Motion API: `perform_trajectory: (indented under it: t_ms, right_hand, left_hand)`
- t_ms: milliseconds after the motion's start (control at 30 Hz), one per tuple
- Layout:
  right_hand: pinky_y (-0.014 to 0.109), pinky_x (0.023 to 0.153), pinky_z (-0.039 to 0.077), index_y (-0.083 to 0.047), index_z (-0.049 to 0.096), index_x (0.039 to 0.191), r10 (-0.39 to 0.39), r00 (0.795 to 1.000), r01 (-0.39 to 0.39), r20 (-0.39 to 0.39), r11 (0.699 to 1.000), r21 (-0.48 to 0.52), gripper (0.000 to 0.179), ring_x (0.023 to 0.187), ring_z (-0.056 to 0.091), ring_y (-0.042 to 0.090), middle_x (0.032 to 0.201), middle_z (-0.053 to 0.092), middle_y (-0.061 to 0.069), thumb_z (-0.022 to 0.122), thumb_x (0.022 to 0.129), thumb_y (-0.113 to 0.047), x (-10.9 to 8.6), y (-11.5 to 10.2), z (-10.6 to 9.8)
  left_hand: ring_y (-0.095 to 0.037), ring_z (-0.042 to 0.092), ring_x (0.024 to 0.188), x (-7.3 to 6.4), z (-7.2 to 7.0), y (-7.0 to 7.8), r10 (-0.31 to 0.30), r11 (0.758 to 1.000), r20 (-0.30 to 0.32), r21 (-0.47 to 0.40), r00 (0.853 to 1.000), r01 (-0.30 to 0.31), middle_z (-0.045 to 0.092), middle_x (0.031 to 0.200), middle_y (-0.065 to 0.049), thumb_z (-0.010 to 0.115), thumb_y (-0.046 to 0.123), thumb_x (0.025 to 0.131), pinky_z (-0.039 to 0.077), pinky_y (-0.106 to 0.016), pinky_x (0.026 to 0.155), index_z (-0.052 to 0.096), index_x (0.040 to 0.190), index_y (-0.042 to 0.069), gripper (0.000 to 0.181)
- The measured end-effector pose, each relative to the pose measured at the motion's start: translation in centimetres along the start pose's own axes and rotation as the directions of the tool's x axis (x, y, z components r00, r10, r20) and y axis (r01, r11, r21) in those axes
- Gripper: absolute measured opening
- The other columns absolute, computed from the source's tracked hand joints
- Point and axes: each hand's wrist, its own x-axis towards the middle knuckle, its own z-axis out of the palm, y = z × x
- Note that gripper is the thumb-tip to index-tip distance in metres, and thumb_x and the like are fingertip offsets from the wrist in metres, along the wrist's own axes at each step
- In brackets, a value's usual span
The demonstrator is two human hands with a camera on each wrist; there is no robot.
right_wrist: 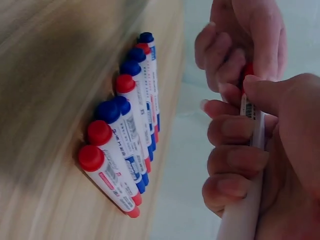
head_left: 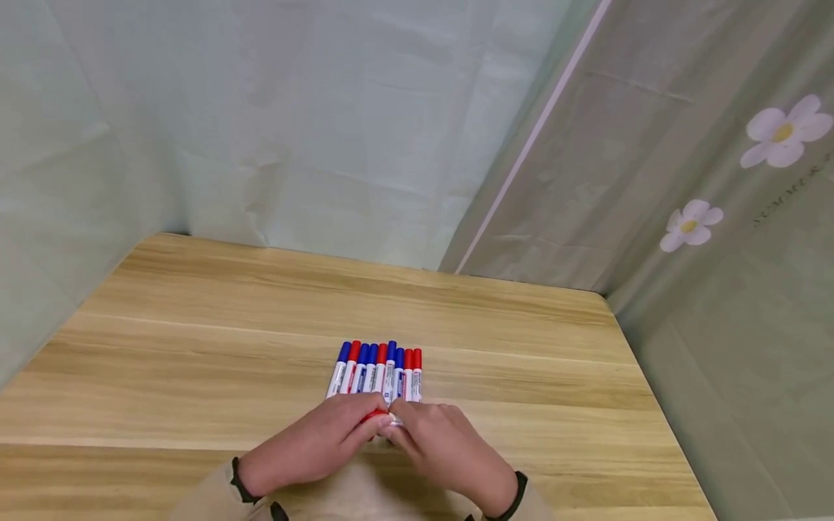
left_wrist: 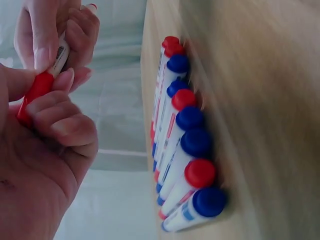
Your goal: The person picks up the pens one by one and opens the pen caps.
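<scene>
Both hands meet over one red-and-white marker, held up off the table near its front. My left hand grips the red cap between thumb and curled fingers. The fingers of my right hand wrap round the white barrel, thumb close to the cap. In the wrist views the cap lies in line with the barrel, and fingers hide much of where they meet. Just beyond the hands, several capped markers, some red and some blue, lie side by side in a row.
The row rests on a wood-grain table. Pale curtains hang behind its far edge, and a flower-printed curtain runs along the right side. Dark bands circle the wrists over light sleeves.
</scene>
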Motion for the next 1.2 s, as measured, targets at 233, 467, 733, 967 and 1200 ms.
perform_trajectory:
  t_ms: [233,467,733,967,1200]
  right_hand:
    - [0.016,0.054,0.035,-0.019,0.054,0.086,0.02,0.996,-0.029,0.09,0.994,0.103,0.033,0.054,0.038,0.0,0.059,0.037,-0.01,0.039,0.102,-0.044,-0.3,0.4,-1.0]
    - [0.017,0.056,0.037,-0.017,0.061,0.094,0.022,0.97,-0.092,0.242,0.955,0.281,0.037,0.056,0.041,0.001,0.061,0.039,-0.01,0.037,0.103,-0.043,-0.3,0.8,-2.0]
    - [0.013,0.056,0.035,-0.018,0.063,0.099,-0.111,0.963,0.031,0.246,0.951,0.307,0.035,0.055,0.039,-0.002,0.061,0.039,-0.01,0.038,0.103,-0.041,-0.7,1.5,-2.5]
    - [0.013,0.054,0.036,-0.017,0.063,0.105,-0.157,0.959,0.065,0.236,0.932,0.357,0.031,0.054,0.037,-0.004,0.061,0.037,-0.01,0.04,0.104,-0.036,-0.9,1.8,-2.6]
    - [0.01,0.059,0.04,-0.015,0.064,0.109,-0.197,0.954,0.125,0.225,0.946,0.299,0.034,0.059,0.04,-0.005,0.064,0.038,-0.011,0.04,0.103,-0.036,-1.0,1.6,-2.9]
  left_hand:
    - [-0.002,0.056,0.094,-0.3,-0.6,0.7,0.091,0.947,0.01,0.309,0.996,-0.09,0.057,0.103,0.014,0.042,0.04,0.103,0.052,-0.026,0.082,0.058,0.114,0.025,0.025]
    - [-0.002,0.049,0.078,0.1,0.4,0.8,0.274,0.806,-0.034,0.554,0.961,-0.21,0.055,0.09,0.011,0.052,0.039,0.098,0.044,-0.016,0.07,0.06,0.106,0.02,0.022]
    - [0.003,0.027,0.057,0.1,0.9,0.4,0.388,0.828,-0.085,0.468,0.918,-0.307,0.027,0.066,0.015,0.05,0.04,0.099,0.021,-0.01,0.054,0.049,0.083,0.02,0.025]
    - [0.003,0.039,0.055,0.1,-0.1,0.3,0.219,0.931,0.07,0.283,0.973,-0.23,0.035,0.062,0.015,0.041,0.047,0.101,0.035,-0.01,0.054,0.053,0.089,0.021,0.031]
    - [0.003,0.038,0.051,0.0,-0.5,0.3,0.168,0.957,0.15,0.21,0.974,-0.198,0.033,0.059,0.014,0.035,0.049,0.102,0.037,-0.013,0.051,0.052,0.094,0.02,0.035]
